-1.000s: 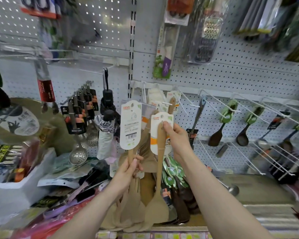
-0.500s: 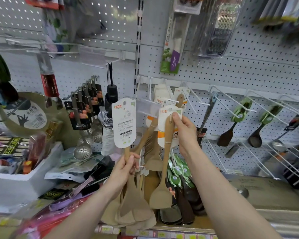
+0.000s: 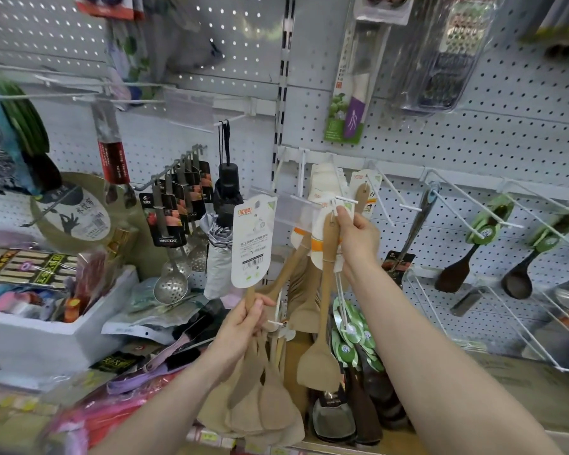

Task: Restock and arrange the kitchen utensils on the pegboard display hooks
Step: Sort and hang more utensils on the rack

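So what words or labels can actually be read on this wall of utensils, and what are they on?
"HONGJIAYU": black cards on the skimmers.
White card on the spatula in the left hand: orange logo, barcode and print, too small to read.
Round label: characters too blurred.
Red label: sideways print, unreadable.

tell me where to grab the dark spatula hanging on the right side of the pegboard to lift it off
Pinch the bare handle of the dark spatula just below its green card, coming from the front. It hangs tilted with the broad head lowest, so the slim handle is the free part. Its hook juts out toward you, so it should slide off forward.
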`<act>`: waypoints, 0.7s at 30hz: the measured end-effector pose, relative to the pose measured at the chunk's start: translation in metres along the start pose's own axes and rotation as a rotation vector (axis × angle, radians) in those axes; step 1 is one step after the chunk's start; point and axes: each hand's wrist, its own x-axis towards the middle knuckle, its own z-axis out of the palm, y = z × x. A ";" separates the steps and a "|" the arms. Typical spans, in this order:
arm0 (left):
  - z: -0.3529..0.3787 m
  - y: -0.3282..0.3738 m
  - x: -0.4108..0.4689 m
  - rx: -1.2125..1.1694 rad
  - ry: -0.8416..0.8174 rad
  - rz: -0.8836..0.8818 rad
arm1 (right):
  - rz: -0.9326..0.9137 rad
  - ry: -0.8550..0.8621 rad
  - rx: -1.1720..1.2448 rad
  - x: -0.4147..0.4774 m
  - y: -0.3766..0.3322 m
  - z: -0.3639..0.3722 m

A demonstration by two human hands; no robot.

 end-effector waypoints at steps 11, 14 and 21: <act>0.002 -0.006 -0.020 -0.051 -0.005 -0.060 | -0.109 0.008 -0.097 -0.061 0.022 -0.016; 0.003 -0.012 -0.023 -0.103 0.023 -0.072 | -0.105 -0.177 -0.069 -0.088 0.021 -0.021; 0.022 -0.012 -0.040 -0.163 -0.039 -0.105 | -0.201 -0.365 -0.102 -0.123 0.012 -0.023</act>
